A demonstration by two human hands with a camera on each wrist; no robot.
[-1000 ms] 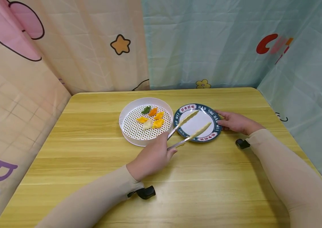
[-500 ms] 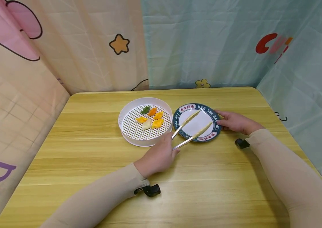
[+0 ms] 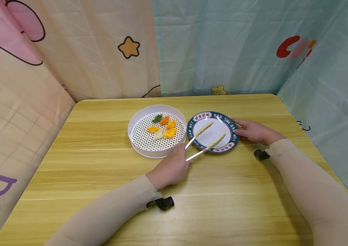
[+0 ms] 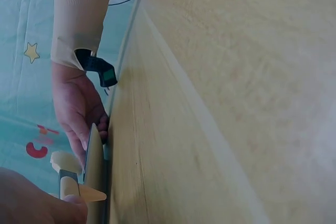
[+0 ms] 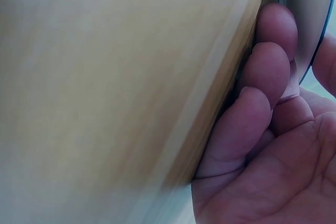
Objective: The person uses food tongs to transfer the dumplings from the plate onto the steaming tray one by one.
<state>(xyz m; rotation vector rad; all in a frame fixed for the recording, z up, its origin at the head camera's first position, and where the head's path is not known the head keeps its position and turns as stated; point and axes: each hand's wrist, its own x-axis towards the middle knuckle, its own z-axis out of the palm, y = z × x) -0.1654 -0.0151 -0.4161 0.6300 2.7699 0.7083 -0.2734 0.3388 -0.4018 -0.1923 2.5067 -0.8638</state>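
In the head view my left hand (image 3: 171, 167) grips a pair of metal tongs (image 3: 199, 154) with cream-coloured tips. The tong arms are spread apart over the plate (image 3: 218, 128), with no food between them. That plate is round and white with a dark green patterned rim. My right hand (image 3: 252, 132) holds its right edge, thumb on the rim; in the right wrist view the fingers (image 5: 268, 72) lie curled under it. Left of the plate stands a white round steamer tray (image 3: 144, 141) with a perforated base. Several dumplings (image 3: 170, 133) lie in it, yellow, orange, green and white.
A wood-patterned table (image 3: 229, 191) carries everything, its back edge near printed curtains (image 3: 217, 51) that also hang at both sides. The tray and plate sit close beside each other. A black wrist camera (image 3: 164, 203) juts from the left sleeve, another (image 3: 261, 155) from the right.
My left hand has shifted slightly right, and the tong tips have drawn back a little over the plate. My right hand, the plate and the dumplings have stayed in place.
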